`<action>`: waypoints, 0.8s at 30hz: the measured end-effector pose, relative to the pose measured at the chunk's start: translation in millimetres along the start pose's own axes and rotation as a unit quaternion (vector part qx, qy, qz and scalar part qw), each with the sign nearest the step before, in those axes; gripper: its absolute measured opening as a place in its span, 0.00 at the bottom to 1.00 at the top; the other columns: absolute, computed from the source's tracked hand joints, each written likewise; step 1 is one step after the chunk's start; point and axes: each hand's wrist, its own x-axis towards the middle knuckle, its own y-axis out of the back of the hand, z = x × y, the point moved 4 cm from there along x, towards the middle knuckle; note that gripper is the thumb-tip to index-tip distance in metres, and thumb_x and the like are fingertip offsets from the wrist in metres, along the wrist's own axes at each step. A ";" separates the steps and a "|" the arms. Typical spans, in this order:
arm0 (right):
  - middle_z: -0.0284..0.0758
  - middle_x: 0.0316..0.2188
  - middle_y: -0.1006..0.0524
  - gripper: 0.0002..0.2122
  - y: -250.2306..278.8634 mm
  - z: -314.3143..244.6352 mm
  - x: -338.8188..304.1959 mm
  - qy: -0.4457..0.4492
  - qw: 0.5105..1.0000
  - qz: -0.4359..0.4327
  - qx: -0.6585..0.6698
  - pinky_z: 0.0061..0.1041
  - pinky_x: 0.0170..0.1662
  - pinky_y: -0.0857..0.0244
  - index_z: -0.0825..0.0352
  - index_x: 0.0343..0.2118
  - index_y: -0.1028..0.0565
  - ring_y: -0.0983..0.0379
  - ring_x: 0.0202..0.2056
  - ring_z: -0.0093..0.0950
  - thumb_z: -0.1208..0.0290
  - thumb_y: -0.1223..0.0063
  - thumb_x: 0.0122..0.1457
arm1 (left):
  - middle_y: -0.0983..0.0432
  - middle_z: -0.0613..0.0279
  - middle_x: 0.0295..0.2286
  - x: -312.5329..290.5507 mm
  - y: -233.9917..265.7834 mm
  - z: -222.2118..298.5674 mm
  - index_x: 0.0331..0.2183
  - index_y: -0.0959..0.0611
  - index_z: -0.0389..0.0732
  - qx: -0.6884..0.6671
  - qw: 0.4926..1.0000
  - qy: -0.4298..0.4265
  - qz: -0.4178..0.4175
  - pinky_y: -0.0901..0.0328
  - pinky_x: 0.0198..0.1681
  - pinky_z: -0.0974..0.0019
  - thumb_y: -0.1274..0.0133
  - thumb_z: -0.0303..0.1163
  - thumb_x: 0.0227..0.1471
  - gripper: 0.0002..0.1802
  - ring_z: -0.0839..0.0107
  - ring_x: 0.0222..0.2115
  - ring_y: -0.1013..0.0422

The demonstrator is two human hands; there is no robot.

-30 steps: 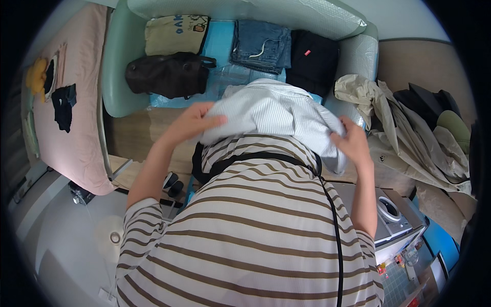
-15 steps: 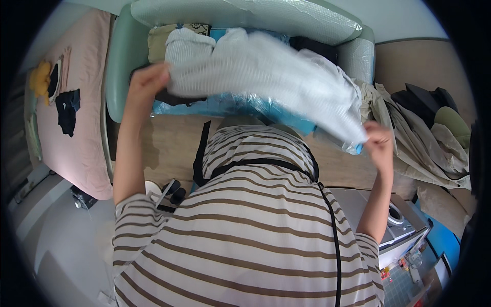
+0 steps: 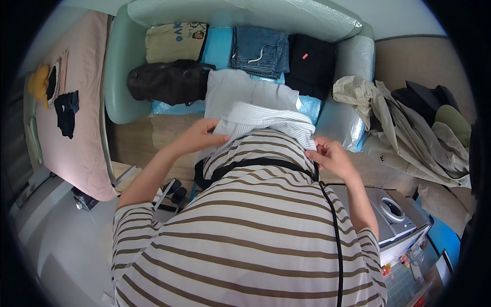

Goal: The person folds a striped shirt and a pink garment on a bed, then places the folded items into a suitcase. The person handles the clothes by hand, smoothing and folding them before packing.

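Note:
A pale grey-white, finely striped garment (image 3: 266, 115) lies spread from the sofa seat down to my waist, its near part folded over in a loose band. My left hand (image 3: 204, 137) is at the garment's left edge, thumb and fingers closed on the cloth. At its right edge my right hand (image 3: 330, 155) pinches the near corner. The lower hem is partly hidden by my striped top. Just behind the garment are folded blue jeans (image 3: 260, 48) with a white drawstring, and to their right a folded black garment (image 3: 310, 64).
On the green sofa (image 3: 116, 77), partly in bubble wrap, lie a dark bag (image 3: 166, 82) and a folded beige printed garment (image 3: 176, 41). Beige clothes (image 3: 401, 128) are heaped at right. A pink-covered bed (image 3: 82, 148) stands left; a grey appliance (image 3: 378, 204) sits lower right.
The striped garment came down from being stretched in the air onto the sofa edge and my lap. Both hands moved inward and nearer my waist, uncovering the jeans and dark bag.

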 end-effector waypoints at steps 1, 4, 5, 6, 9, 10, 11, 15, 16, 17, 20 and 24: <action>0.26 0.14 0.33 0.08 0.6 2.3 1.8 0.037 0.999 0.015 -0.028 0.17 0.21 0.42 0.68 0.26 0.28 0.33 0.19 0.16 0.71 0.41 0.52 | 0.32 0.73 0.22 1.5 3.6 6.1 0.27 0.23 0.38 0.012 0.999 -0.037 0.024 0.43 0.28 0.76 0.42 0.37 0.50 0.12 0.84 0.24 0.41; 0.31 0.19 0.29 0.06 11.6 9.4 13.0 0.130 0.987 0.075 -0.059 0.19 0.23 0.41 0.69 0.25 0.28 0.32 0.21 0.18 0.75 0.41 0.48 | 0.32 0.73 0.22 7.1 24.6 4.8 0.26 0.24 0.37 0.022 0.995 -0.086 0.047 0.42 0.28 0.76 0.40 0.33 0.47 0.11 0.83 0.25 0.40; 0.31 0.21 0.28 0.06 19.3 14.2 16.2 0.149 0.982 0.109 -0.038 0.18 0.25 0.40 0.69 0.25 0.28 0.32 0.22 0.19 0.75 0.42 0.48 | 0.32 0.71 0.22 10.7 31.5 12.1 0.26 0.23 0.37 0.054 0.987 -0.129 0.084 0.42 0.28 0.75 0.41 0.31 0.46 0.10 0.83 0.25 0.39; 0.32 0.23 0.27 0.06 28.2 15.6 19.4 0.167 0.976 0.142 -0.016 0.18 0.26 0.39 0.69 0.26 0.28 0.32 0.23 0.19 0.76 0.43 0.47 | 0.32 0.70 0.21 13.2 37.8 22.8 0.26 0.23 0.37 0.086 0.974 -0.172 0.122 0.42 0.28 0.75 0.41 0.30 0.46 0.08 0.82 0.25 0.39; 0.31 0.27 0.27 0.03 60.5 -14.3 24.5 0.275 0.919 0.278 -0.038 0.17 0.31 0.37 0.70 0.28 0.27 0.31 0.27 0.21 0.77 0.46 0.50 | 0.30 0.65 0.21 3.1 40.4 71.6 0.27 0.23 0.37 0.203 0.903 -0.268 0.267 0.41 0.26 0.75 0.42 0.26 0.45 0.06 0.78 0.23 0.36; 0.30 0.27 0.27 0.02 70.5 -31.2 18.0 0.294 0.896 0.329 -0.046 0.16 0.33 0.37 0.70 0.28 0.26 0.31 0.28 0.20 0.77 0.48 0.52 | 0.30 0.62 0.21 -0.6 37.6 93.0 0.27 0.23 0.37 0.243 0.867 -0.299 0.317 0.41 0.26 0.75 0.42 0.24 0.45 0.05 0.76 0.22 0.35; 0.30 0.26 0.29 0.02 78.7 -43.1 10.3 0.287 0.887 0.362 -0.004 0.16 0.33 0.38 0.70 0.30 0.27 0.34 0.28 0.18 0.78 0.50 0.56 | 0.29 0.61 0.22 -6.7 32.8 111.9 0.28 0.23 0.37 0.250 0.828 -0.350 0.360 0.41 0.24 0.75 0.42 0.24 0.46 0.05 0.74 0.21 0.35; 0.29 0.24 0.32 0.03 106.2 -72.3 -11.3 0.407 0.749 0.520 0.049 0.14 0.30 0.44 0.70 0.30 0.30 0.42 0.25 0.13 0.76 0.50 0.58 | 0.26 0.59 0.23 -28.6 20.3 163.5 0.29 0.21 0.38 0.298 0.710 -0.466 0.436 0.40 0.21 0.75 0.42 0.25 0.47 0.05 0.70 0.17 0.33; 0.29 0.24 0.31 0.04 113.2 -82.3 -9.5 0.382 0.771 0.507 -0.057 0.13 0.30 0.45 0.69 0.28 0.31 0.41 0.25 0.13 0.76 0.51 0.59 | 0.25 0.59 0.22 -34.0 20.5 170.7 0.29 0.21 0.38 0.322 0.696 -0.471 0.436 0.40 0.20 0.76 0.42 0.26 0.47 0.05 0.70 0.17 0.33; 0.30 0.25 0.30 0.04 122.3 -80.3 -1.2 0.271 0.847 0.454 -0.057 0.14 0.31 0.43 0.69 0.28 0.30 0.39 0.26 0.14 0.76 0.51 0.59 | 0.26 0.59 0.21 -36.4 26.6 174.8 0.29 0.20 0.39 0.345 0.690 -0.457 0.443 0.40 0.20 0.76 0.42 0.26 0.47 0.04 0.71 0.16 0.33; 0.29 0.27 0.28 0.05 147.3 -96.8 -20.1 0.426 0.728 0.530 -0.084 0.14 0.33 0.41 0.71 0.30 0.28 0.37 0.27 0.15 0.75 0.50 0.60 | 0.27 0.64 0.17 -36.3 34.8 189.1 0.27 0.19 0.41 0.440 0.620 -0.445 0.474 0.39 0.19 0.77 0.42 0.28 0.48 0.02 0.75 0.14 0.34; 0.29 0.28 0.28 0.05 168.7 -96.9 -20.5 0.459 0.692 0.546 -0.115 0.10 0.32 0.43 0.71 0.34 0.28 0.37 0.27 0.12 0.73 0.50 0.61 | 0.25 0.68 0.19 -35.4 14.8 197.0 0.26 0.19 0.43 0.347 0.574 -0.512 0.537 0.39 0.18 0.75 0.41 0.27 0.46 0.02 0.74 0.14 0.33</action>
